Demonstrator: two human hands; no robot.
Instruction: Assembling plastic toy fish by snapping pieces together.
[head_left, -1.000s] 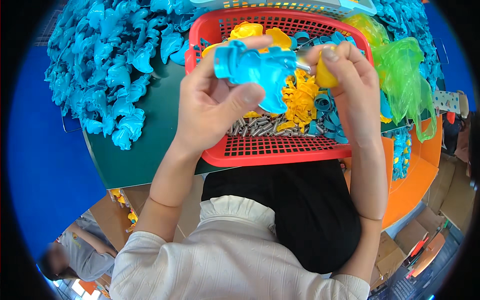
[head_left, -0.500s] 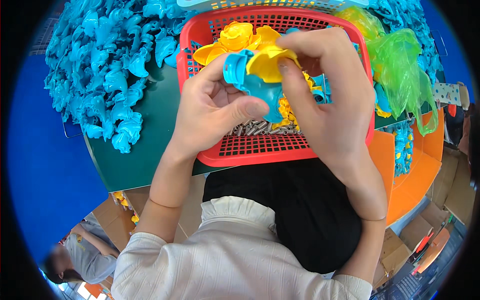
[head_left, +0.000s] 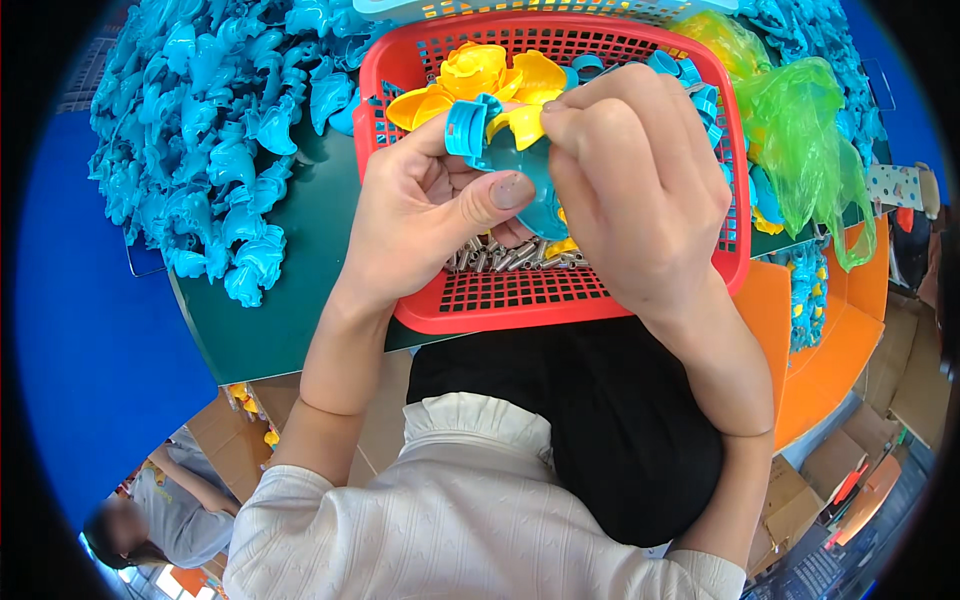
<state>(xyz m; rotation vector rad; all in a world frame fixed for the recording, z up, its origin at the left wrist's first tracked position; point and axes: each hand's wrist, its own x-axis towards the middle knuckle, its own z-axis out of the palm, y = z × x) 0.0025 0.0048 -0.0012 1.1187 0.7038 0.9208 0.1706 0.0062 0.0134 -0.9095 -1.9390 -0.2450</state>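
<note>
Over the red basket (head_left: 572, 322), my left hand (head_left: 430, 205) grips a blue plastic petal-shaped part (head_left: 525, 170) with a ring-like collar at its left end. The left thumb lies across its lower side. My right hand (head_left: 640, 190) pinches a yellow plastic petal piece (head_left: 522, 124) between thumb and fingers and holds it against the blue part, just beside the collar. Part of the blue piece is hidden behind the right hand. In the basket, yellow flower-shaped pieces (head_left: 474, 72) lie behind my hands, and small metal tubes (head_left: 510, 256) lie below them.
A large heap of blue plastic parts (head_left: 210, 130) covers the table at left, with another heap (head_left: 800, 60) at far right. A green plastic bag (head_left: 800, 110) hangs beside the basket. An orange box (head_left: 840, 320) stands at right. Another person (head_left: 185, 500) is at lower left.
My right hand has turned over and lowered the yellow petal against the blue part. The left hand keeps its grip, with the blue part slightly turned.
</note>
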